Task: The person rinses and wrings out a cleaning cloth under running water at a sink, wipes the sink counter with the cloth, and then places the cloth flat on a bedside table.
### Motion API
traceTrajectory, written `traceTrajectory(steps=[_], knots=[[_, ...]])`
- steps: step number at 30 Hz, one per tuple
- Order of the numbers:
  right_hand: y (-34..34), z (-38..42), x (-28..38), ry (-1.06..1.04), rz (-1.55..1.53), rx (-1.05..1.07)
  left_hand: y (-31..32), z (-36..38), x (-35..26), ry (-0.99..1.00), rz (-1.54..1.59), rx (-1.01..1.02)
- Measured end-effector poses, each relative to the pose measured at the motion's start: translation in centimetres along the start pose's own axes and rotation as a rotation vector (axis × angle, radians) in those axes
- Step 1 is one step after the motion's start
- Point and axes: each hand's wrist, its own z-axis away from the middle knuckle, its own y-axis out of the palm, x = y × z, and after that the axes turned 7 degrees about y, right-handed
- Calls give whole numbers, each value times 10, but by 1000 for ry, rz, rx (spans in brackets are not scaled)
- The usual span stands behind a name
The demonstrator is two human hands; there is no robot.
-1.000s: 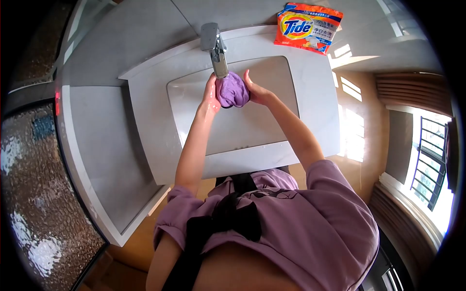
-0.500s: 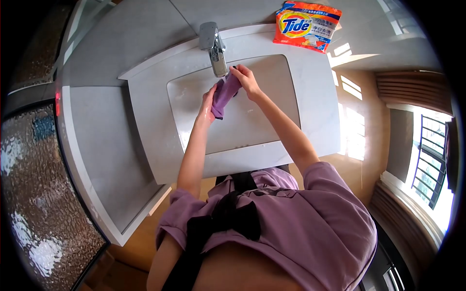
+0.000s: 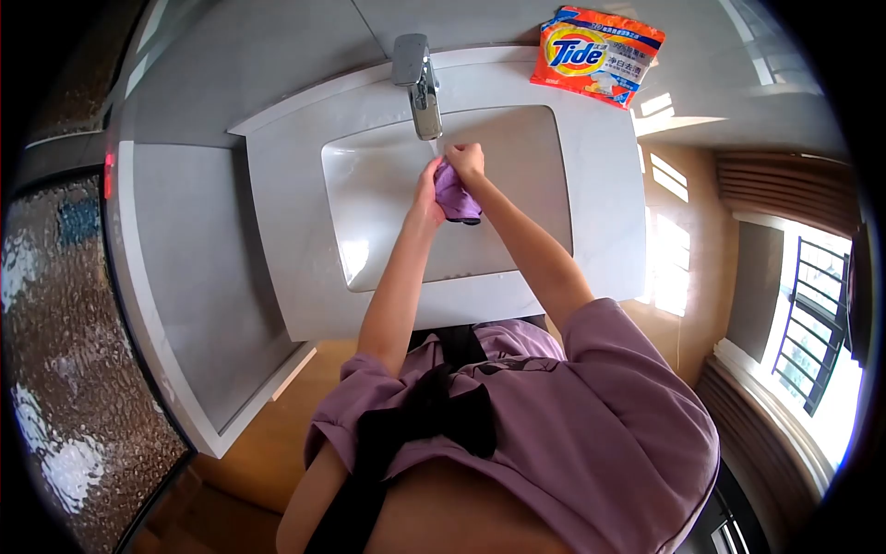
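rinse step: my left hand (image 3: 425,197) and right hand (image 3: 468,162) pinch purple cloth (image 3: 455,199), six o'clock of faucet (image 3: 421,85); turning it needs firm fingers.

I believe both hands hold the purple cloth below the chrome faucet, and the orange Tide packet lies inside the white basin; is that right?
The orange Tide packet is not inside the white basin: the head view shows it by the white counter's far right corner. The rest is right.

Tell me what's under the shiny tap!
Under the tap, the left hand and right hand hold a purple cloth over the sink. The hands cover part of the cloth, and it hides some sink.
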Motion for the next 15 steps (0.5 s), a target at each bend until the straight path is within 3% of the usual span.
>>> traceTrajectory(steps=[3, 5, 7, 9, 11, 13, 15], knots=[[-5, 56, 14, -164, 28, -55, -9, -7, -9, -26, 158, -5], [-7, 77, 28, -208, 188, -36, -23, -23, -10, -2, 92, 121], [-2, 49, 28, -196, 75, -164, -6, -20, -9, 89, -15, -37], [-4, 1, 21, -40, 11, -125, 6, -1, -13, 44, -210, -8], [-11, -1, 25, -14, 37, -79, 15, 1, -7, 80, -191, -93], [-15, 21, 27, -53, -53, -73, 14, -1, -15, 59, 40, -66], [-5, 48, 17, -208, -57, -39, 10, 2, -20, 41, 111, -87]])
